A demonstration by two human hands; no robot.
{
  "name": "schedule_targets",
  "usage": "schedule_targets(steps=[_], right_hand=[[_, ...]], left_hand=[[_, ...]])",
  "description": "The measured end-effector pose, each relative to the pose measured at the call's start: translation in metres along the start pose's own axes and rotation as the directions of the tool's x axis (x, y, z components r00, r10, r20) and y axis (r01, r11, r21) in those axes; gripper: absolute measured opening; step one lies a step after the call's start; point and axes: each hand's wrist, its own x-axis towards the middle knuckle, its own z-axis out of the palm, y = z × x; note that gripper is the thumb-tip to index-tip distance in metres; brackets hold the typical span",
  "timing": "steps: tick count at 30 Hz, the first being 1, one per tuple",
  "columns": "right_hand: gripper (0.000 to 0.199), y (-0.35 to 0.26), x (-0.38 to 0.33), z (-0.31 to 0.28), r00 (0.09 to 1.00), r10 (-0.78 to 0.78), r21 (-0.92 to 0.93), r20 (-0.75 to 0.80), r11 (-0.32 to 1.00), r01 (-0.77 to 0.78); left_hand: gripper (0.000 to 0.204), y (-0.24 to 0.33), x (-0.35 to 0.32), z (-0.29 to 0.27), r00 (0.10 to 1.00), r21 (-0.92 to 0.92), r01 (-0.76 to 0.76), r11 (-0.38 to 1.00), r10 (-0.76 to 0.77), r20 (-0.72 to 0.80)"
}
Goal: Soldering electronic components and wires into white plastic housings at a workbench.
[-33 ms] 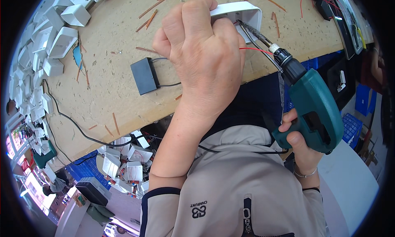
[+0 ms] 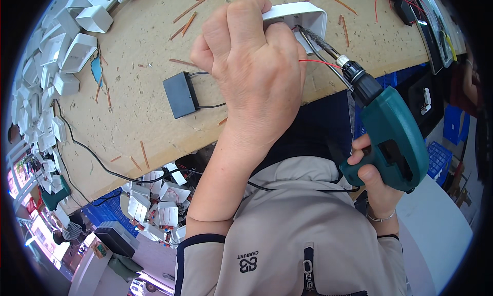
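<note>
My left hand [image 2: 257, 70] is closed around a white plastic housing [image 2: 314, 13] at the far edge of the view, its open side facing me. My right hand [image 2: 372, 175] grips the handle of a green soldering gun [image 2: 398, 134]. The gun's dark tip reaches inside the housing, close to my left fingers; what it touches there is too small to tell. A thin red wire [image 2: 321, 62] runs from beside my left hand to the gun's front. Left of my wrist lies a black box [image 2: 179, 94] with two dark leads passing under my hand.
Many white housings [image 2: 77, 52] are piled along the left of the worktable [image 2: 138, 108]. Brown strips [image 2: 144, 154] lie scattered over it. A black cord [image 2: 97, 160] crosses the near edge. Below stands a blue crate [image 2: 105, 211] beside wired white housings [image 2: 168, 214].
</note>
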Motion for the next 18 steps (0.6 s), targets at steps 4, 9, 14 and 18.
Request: schedule_targets(steps=[4, 9, 14, 18], right_hand=[[0.064, 0.0020, 0.0018, 0.0003, 0.997, -0.072, -0.008, 0.013, 0.997, 0.072], [0.067, 0.0013, 0.0009, 0.0006, 0.998, -0.066, -0.013, 0.008, 0.998, 0.066], [0.068, 0.0009, 0.0008, -0.0005, 0.999, -0.043, -0.022, 0.014, 0.999, 0.043], [0.068, 0.0010, 0.0013, -0.0003, 0.999, -0.049, -0.023, 0.012, 0.999, 0.049]], left_hand=[[0.004, 0.0002, 0.0002, -0.0014, 1.000, 0.023, -0.018, 1.000, 0.018, 0.001], [0.005, -0.0008, -0.0007, -0.0002, 1.000, 0.013, -0.016, 1.000, 0.016, -0.008], [0.005, 0.0018, -0.0003, -0.0007, 1.000, 0.022, -0.008, 1.000, 0.007, 0.018], [0.005, 0.0000, -0.0012, 0.0012, 1.000, -0.010, -0.008, 1.000, 0.008, 0.005]])
